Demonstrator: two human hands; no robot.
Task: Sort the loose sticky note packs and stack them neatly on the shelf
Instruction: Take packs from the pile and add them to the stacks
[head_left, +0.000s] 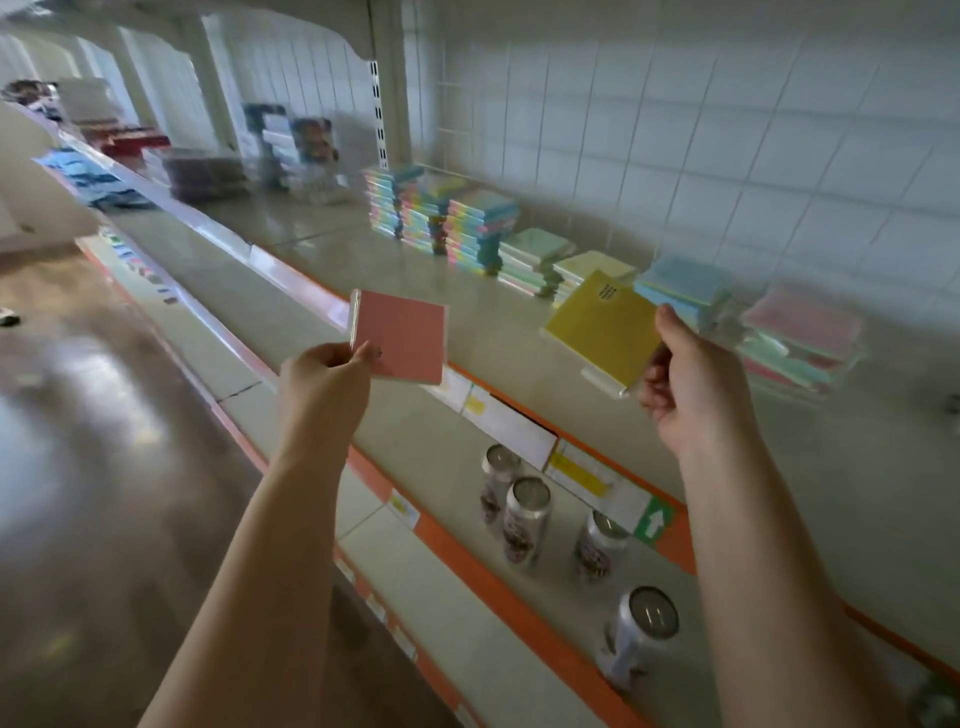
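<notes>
My left hand (324, 382) pinches a pink sticky note pack (402, 335) by its lower corner, holding it up in front of the shelf edge. My right hand (685, 384) grips a yellow pack (602, 325) by its right edge, above the front of the shelf (467, 312). Along the back of the shelf stand stacks of packs: multicoloured ones (441, 218), a green stack (535, 257), a pale yellow stack (592, 267), a blue stack (685, 291) and a looser pink and green pile (800, 338) at the right.
An orange price rail (519, 415) with labels runs along the shelf front. Several drink cans (524, 519) stand on the lower shelf. Other goods (291, 150) sit farther left along the shelf. A white wire grid backs the shelf. A shiny brown floor lies to the left.
</notes>
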